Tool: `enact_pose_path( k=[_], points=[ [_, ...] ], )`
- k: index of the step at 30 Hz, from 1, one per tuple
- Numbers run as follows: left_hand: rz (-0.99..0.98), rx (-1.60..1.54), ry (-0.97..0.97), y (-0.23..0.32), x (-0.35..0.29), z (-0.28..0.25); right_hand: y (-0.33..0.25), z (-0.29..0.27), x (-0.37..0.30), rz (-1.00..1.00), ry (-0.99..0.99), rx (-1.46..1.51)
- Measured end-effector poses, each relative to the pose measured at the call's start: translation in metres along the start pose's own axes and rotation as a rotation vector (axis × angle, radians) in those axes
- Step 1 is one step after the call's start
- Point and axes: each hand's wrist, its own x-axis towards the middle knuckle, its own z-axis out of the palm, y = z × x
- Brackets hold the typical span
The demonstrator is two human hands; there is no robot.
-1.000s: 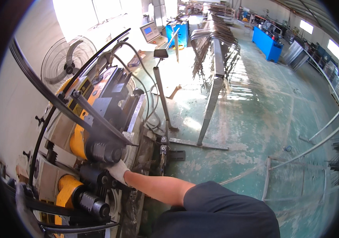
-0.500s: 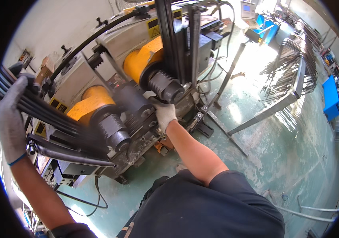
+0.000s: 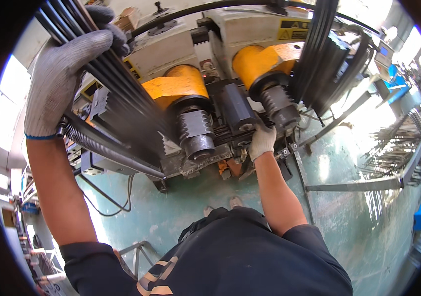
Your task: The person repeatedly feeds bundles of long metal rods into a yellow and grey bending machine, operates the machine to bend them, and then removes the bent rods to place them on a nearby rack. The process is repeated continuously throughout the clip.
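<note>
Gripping a bundle of black curved bars (image 3: 121, 93), the gloved left hand (image 3: 62, 74) is closed around it upper left. The gloved right hand (image 3: 262, 140) presses, fingers curled, against the machine (image 3: 230, 44) beside the ribbed rollers (image 3: 195, 133).

You are working in strong daylight: it pours in from the upper right, where the view burns out to white, and again through a bright opening at the left rim. The green floor (image 3: 363, 197) throws back a pale glare beside the metal stand (image 3: 353, 186). Your left hand (image 3: 62, 74) in its grey glove is brightly lit, while the bundle of black bars (image 3: 121, 93) under it stays dark with little detail. Fisheye bending curves every straight edge toward the black circular border. Focus is fairly sharp in the centre and softer at the rim.
</note>
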Motion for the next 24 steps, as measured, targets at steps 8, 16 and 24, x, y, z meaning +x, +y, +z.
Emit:
enact_pose_path(
  k=[8,16,24],
  points=[
    [-0.052,0.080,0.043,0.001,-0.006,-0.002,0.003,0.000,0.003,-0.019,-0.001,-0.001],
    [-0.112,0.097,0.145,0.031,-0.014,0.024,-0.006,0.005,-0.005,0.025,0.027,-0.070],
    [-0.155,0.023,0.204,0.060,-0.017,0.041,0.014,-0.017,0.013,0.143,-0.050,0.012]
  ],
)
